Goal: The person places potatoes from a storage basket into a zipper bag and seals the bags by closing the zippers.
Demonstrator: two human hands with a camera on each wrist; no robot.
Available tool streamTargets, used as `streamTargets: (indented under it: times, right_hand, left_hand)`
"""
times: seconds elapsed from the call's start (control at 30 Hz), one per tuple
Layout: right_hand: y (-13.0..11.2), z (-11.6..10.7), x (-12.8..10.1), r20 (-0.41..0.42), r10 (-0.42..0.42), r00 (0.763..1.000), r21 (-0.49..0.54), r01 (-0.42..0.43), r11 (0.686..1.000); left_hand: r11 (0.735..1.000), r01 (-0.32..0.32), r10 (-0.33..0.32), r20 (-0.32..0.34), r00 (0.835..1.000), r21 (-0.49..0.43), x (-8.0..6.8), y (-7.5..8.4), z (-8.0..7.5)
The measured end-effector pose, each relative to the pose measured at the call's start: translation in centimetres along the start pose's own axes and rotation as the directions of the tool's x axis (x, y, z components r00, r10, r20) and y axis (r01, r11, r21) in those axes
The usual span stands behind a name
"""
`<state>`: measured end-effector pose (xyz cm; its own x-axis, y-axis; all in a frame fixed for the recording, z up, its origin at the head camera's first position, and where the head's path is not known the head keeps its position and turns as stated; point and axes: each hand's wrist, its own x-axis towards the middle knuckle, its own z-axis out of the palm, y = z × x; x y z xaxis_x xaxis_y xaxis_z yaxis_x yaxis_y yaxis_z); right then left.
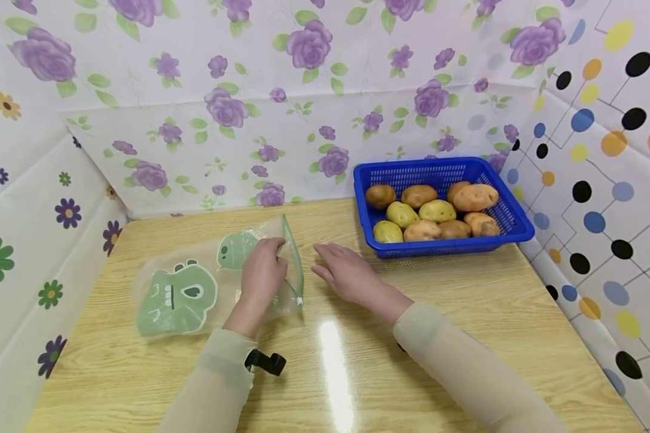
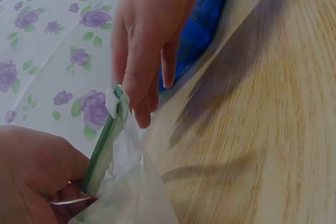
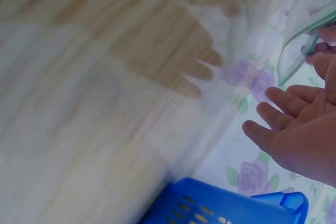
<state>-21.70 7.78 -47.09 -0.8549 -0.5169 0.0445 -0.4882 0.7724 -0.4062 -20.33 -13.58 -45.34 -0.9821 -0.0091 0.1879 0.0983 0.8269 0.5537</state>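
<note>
One clear zip bag (image 1: 216, 282) lies flat on the wooden table (image 1: 466, 313), at about 9 o'clock from table centre. Two green cartoon prints on it: a large face (image 1: 177, 299) toward 8 o'clock, a smaller one (image 1: 237, 249) just above it toward 12. One green zip strip (image 1: 292, 258) runs along the bag's right edge, with one white slider (image 1: 300, 300) at its near end.

Left hand (image 1: 262, 273): fingers curled over the bag's mouth, pinching the plastic just beside the zip strip. The left wrist view shows the grip from close: the strip rises out of the closed fingers and the bag mouth is lifted slightly off the table.

Right hand (image 1: 346, 273): flat, fingers straight and together, palm down, holding nothing. In the head view it sits at 3 o'clock from the bag, near the zip strip; whether it rests on the table or hovers just over it, cannot tell. In the left wrist view its fingertips (image 2: 142, 111) appear close against the slider end, contact not certain.

One blue plastic basket (image 1: 514, 231) stands at 2 o'clock from the hands, against the back wall corner. Potatoes (image 1: 436, 210) inside: ten counted, a mix of brown and yellowish skins, piled in roughly two rows.

Walls: floral sheeting (image 1: 222, 108) behind, dotted sheeting (image 1: 601, 180) at 3 o'clock.
</note>
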Motion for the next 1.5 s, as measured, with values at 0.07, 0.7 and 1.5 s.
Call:
streamTargets:
  times: [0.07,0.7,1.5]
  right_hand:
    - [-0.2,0.0,0.4,-0.018,0.015,1.0,0.042,-0.014,0.999]
    - [-0.4,-0.7,2.0,-0.09,0.257,0.962,0.439,-0.194,0.878]
    - [0.4,-1.0,2.1,-0.263,0.238,0.935,0.491,-0.083,0.867]
  left_hand:
    - [1.0,-0.01,0.01,-0.011,1.0,-0.009,0.1,0.2,0.0]
    - [0.98,-0.183,0.17,-0.144,0.975,-0.079,3.8,-2.5,4.6]
    - [0.986,-0.163,0.158,-0.144,0.977,-0.026,1.3,3.2,-0.1]
